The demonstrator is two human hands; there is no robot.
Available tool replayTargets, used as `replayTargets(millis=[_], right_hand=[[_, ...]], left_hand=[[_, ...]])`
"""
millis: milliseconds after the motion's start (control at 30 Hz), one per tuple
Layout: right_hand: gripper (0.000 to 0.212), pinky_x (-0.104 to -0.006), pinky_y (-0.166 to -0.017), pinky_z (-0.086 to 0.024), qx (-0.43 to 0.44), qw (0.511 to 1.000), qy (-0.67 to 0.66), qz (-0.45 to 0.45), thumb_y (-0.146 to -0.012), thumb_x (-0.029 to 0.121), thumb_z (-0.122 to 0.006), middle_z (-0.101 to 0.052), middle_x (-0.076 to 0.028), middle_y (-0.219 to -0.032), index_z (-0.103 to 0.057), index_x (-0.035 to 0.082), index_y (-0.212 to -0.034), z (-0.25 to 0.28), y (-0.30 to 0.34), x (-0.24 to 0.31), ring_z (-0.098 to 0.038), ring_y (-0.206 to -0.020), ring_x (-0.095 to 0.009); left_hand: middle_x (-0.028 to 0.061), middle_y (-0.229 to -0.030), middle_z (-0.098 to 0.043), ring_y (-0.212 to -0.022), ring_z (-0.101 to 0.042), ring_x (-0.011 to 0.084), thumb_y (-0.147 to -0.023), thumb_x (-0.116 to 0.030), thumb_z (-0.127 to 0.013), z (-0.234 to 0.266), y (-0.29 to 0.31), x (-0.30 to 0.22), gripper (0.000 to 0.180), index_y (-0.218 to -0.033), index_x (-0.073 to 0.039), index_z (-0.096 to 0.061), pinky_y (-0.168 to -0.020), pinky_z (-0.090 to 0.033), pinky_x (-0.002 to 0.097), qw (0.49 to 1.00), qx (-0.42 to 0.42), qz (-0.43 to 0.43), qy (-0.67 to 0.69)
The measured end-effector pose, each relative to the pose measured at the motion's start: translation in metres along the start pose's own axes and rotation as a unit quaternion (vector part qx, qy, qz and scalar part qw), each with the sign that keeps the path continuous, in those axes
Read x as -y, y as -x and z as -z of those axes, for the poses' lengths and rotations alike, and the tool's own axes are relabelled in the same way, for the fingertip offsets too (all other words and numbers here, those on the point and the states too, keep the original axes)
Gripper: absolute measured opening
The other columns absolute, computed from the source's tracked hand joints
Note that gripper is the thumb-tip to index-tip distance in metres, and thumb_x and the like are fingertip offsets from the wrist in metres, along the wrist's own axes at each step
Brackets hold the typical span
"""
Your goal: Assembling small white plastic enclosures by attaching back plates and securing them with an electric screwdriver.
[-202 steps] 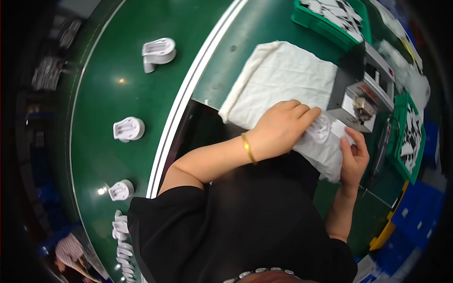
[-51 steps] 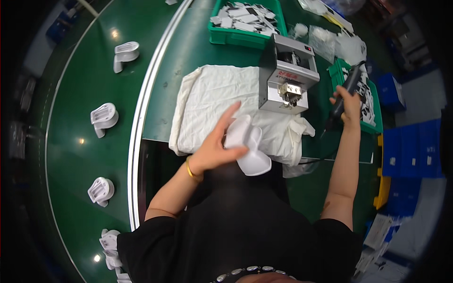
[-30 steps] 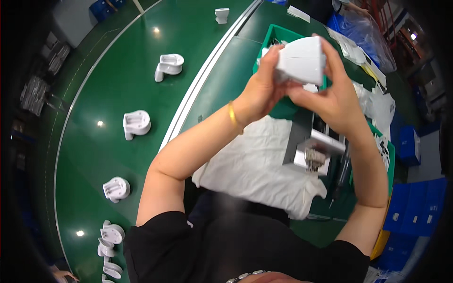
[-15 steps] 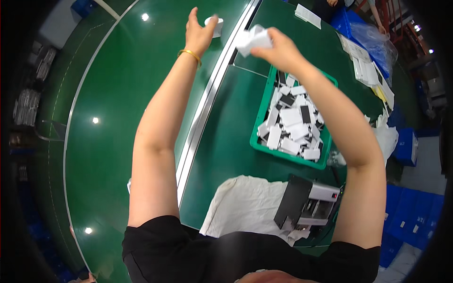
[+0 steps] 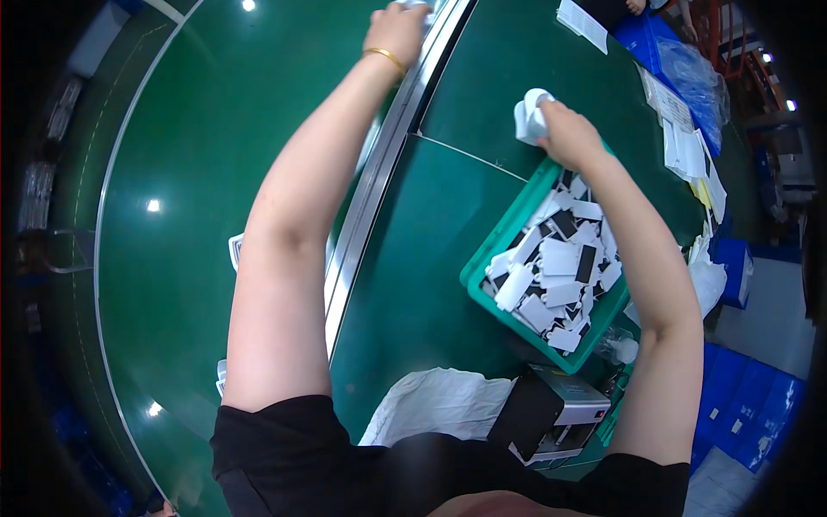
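Note:
My left hand (image 5: 398,36), with a gold bangle at its wrist, is at the far edge by the metal rail. Its fingers curl around a pale white piece (image 5: 417,4), mostly cut off by the top of the picture. My right hand (image 5: 570,136) grips a white curved plastic piece (image 5: 532,119), perhaps more than one. It is over the dark green table, just beyond the far end of a green bin (image 5: 481,297). Many small white flat pieces (image 5: 560,258), some with dark panels, fill that bin. My right forearm crosses the bin's right side.
A metal rail (image 5: 372,185) divides the table from the green belt surface (image 5: 189,284) on the left. A black and silver machine (image 5: 556,415) and white cloth (image 5: 439,401) are near my body. Paper stacks (image 5: 680,146) lie at right; another person's hand (image 5: 636,7) shows far right.
My right hand has drawn back from the rail toward the bin with its white piece. My left hand, fingers spread before, has moved to the rail and closed. The view has shifted.

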State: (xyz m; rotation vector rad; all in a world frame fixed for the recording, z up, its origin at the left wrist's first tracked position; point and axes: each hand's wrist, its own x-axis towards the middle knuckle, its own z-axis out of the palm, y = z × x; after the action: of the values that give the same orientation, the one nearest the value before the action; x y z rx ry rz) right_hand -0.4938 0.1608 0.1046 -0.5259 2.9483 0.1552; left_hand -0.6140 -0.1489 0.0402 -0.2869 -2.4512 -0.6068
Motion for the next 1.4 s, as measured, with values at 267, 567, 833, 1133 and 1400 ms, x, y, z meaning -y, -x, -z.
replayTargets(millis=[267,567,833,1133,1400], right_hand=[[0.084,-0.0435,-0.104,-0.043,-0.001,1.0,0.003,0.002,-0.064,0.021,-0.087,-0.057,-0.019,-0.131,-0.049,0.003,-0.137,0.032,0.03,0.021,-0.054,-0.122,-0.036],[0.064,-0.0422,-0.104,-0.045,-0.108,0.969,-0.081,0.206,-0.081,0.021,-0.077,-0.056,-0.015,-0.134,-0.05,0.01,-0.138,0.056,0.071,0.139,-0.051,-0.125,-0.034],[0.097,-0.0405,-0.105,-0.045,-0.077,0.925,-0.229,0.294,-0.073,0.014,-0.081,-0.053,-0.019,-0.137,-0.025,0.014,-0.152,-0.018,0.06,0.332,-0.05,-0.128,-0.037],[0.025,-0.042,-0.082,-0.053,0.052,0.919,-0.134,0.368,-0.082,0.007,-0.062,-0.066,-0.014,-0.106,-0.066,0.005,-0.106,0.008,0.13,0.27,-0.065,-0.096,-0.033],[0.082,-0.0483,-0.088,-0.054,0.128,0.948,-0.077,0.282,-0.074,0.032,-0.08,-0.049,-0.027,-0.131,-0.039,0.01,-0.142,-0.022,0.219,0.321,-0.059,-0.111,-0.044]], left_hand=[[0.0239,-0.141,-0.044,-0.123,-0.049,0.0463,-0.085,-0.02,-0.067,0.024,0.104,-0.165,0.06,-0.141,-0.019,-0.046,-0.1,-0.047,0.0505,0.97,0.196,0.006,0.146],[0.0068,-0.15,-0.043,-0.14,-0.035,0.0329,-0.06,-0.036,-0.089,0.261,0.225,-0.021,0.103,-0.148,-0.028,-0.037,-0.106,-0.033,0.061,0.854,0.448,0.155,-0.213],[0.0135,-0.133,-0.058,-0.126,-0.052,0.0338,-0.07,-0.006,-0.08,0.298,0.281,-0.028,0.075,-0.137,-0.007,-0.048,-0.106,-0.045,0.0402,0.914,0.385,0.086,-0.097],[0.0178,-0.125,-0.06,-0.118,-0.056,0.0396,-0.064,-0.02,-0.085,0.381,0.415,0.014,0.079,-0.134,-0.012,-0.048,-0.096,-0.051,0.0425,0.818,0.532,0.177,-0.126],[0.0168,-0.099,-0.069,-0.095,-0.068,0.0319,-0.071,-0.018,-0.073,0.361,0.36,-0.076,0.041,-0.105,-0.005,-0.056,-0.076,-0.057,0.0432,0.867,0.434,0.16,-0.184]])
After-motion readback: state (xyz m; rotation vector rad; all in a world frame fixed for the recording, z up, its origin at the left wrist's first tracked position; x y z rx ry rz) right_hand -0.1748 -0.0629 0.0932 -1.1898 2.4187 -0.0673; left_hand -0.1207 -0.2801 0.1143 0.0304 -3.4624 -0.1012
